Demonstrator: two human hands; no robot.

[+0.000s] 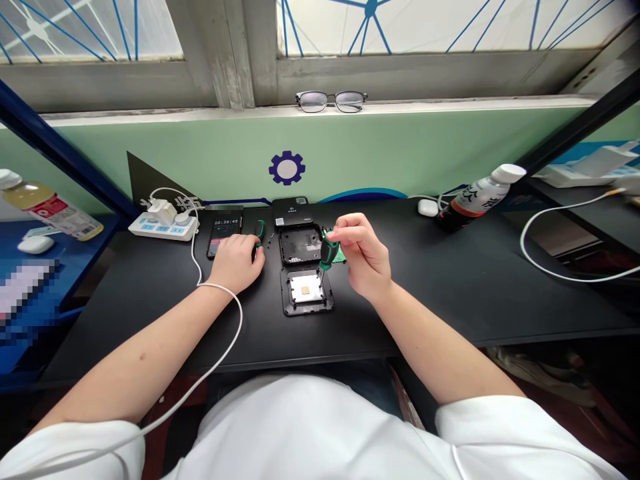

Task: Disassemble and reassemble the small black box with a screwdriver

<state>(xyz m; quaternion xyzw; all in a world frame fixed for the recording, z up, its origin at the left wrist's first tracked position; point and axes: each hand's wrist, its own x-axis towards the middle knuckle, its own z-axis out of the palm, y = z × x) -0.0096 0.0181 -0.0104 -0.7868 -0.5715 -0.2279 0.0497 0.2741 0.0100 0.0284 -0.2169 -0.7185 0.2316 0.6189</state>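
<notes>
My right hand (364, 257) is closed around a green and black screwdriver (327, 253), held upright beside an opened black device shell (301, 244). A green circuit board (341, 254) shows partly behind that hand. A second black shell with a white pad (307, 289) lies just nearer to me. My left hand (237, 263) rests fingers down on the black desk (450, 287), curled over the end of another green-handled screwdriver (260, 233), next to a phone (223, 235) showing a timer. A few tiny screws (270, 241) lie between the tool and the shell.
A black cover (293, 211) lies behind the shells. A white power strip (163, 227) with a charger sits at the left, its cable crossing my left wrist. A bottle (477, 195) and an earbud case (428, 207) stand to the right. Glasses (331, 101) rest on the sill.
</notes>
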